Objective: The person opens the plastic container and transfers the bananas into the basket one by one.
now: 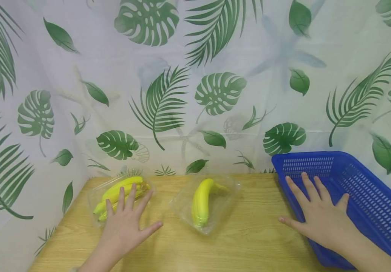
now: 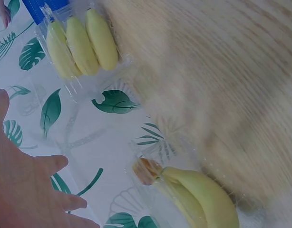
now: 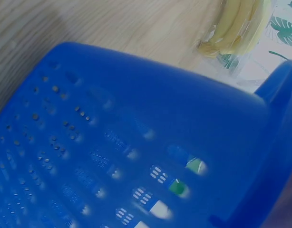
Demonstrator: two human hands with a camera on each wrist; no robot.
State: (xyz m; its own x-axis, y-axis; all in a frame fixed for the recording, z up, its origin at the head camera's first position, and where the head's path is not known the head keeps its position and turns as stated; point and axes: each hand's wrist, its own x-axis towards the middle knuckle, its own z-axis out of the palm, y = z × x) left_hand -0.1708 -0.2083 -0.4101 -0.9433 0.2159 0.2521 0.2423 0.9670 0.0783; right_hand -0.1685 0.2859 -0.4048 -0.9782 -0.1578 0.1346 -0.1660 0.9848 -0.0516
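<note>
Left hand and right hand are nearest, fingers spread, gripping nothing; the left overlaps one clear box of bananas in view, the right the blue basket; a second box, also holding bananas, sits between them on the table; the thin plastic (it looks flimsy) could buckle under a hard pinch; the basket's raised rim could snag a low wrist.
</note>
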